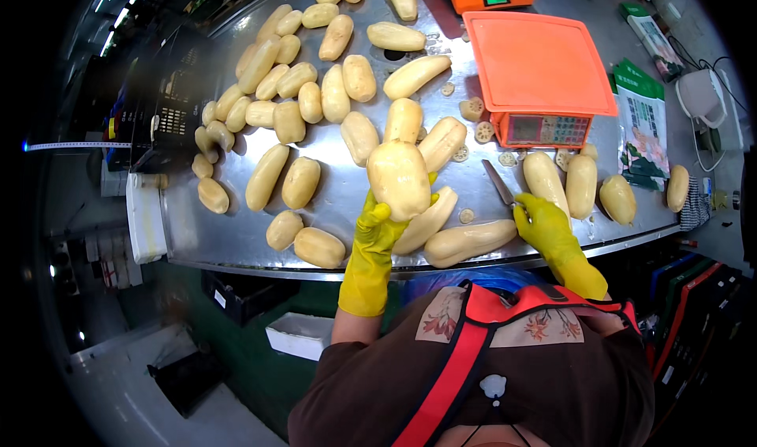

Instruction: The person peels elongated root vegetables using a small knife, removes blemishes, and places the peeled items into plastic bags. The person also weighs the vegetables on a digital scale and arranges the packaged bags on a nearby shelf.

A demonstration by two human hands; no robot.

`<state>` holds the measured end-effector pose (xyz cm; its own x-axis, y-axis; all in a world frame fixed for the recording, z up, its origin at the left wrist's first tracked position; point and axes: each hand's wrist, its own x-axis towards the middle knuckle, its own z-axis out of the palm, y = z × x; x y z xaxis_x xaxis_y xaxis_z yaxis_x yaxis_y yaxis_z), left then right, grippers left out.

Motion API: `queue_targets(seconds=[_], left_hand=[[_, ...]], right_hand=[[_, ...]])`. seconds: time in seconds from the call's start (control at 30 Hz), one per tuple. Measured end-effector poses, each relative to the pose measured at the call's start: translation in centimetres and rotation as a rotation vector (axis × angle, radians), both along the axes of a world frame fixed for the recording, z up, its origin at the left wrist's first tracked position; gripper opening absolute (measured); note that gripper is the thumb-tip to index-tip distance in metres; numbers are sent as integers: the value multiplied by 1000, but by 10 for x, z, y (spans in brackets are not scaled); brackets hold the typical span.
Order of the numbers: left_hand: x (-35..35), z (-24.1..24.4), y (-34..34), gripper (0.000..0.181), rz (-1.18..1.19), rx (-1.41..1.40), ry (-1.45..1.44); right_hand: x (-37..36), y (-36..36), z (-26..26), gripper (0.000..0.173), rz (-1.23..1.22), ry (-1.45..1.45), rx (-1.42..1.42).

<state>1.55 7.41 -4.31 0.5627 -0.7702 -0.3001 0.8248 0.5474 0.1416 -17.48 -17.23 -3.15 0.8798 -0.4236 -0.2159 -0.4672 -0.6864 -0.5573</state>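
My left hand [380,225], in a yellow rubber glove, holds up a thick peeled lotus root segment [400,178] above the steel table. Its fingers wrap the lower end of the segment. In my right hand [543,222], gloved the same way, is a knife [498,180], its blade pointing away from me to the upper left. The knife's handle is mostly hidden by the glove. Close to that hand lie a long lotus root [470,243] on the left and another lotus root [545,180] beyond it. A cut slice [466,215] rests between the two hands.
Many lotus root segments [300,182] spread over the steel table [230,240]. An orange weighing scale [538,62] stands at the back right, with small cut ends [484,131] beside it. Printed green bags [641,121] lie farther right. A white foam box [298,334] sits below the table's front edge.
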Motion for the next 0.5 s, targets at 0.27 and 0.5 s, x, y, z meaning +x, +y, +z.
queue_targets(seconds=[0.27, 0.5], left_hand=[[-15, -14, -35, 83, -40, 98, -113], [-35, 30, -61, 91, -217, 353, -510]], right_hand=[[-51, 9, -57, 28, 56, 74, -244], [-39, -16, -49, 46, 20, 170, 183]])
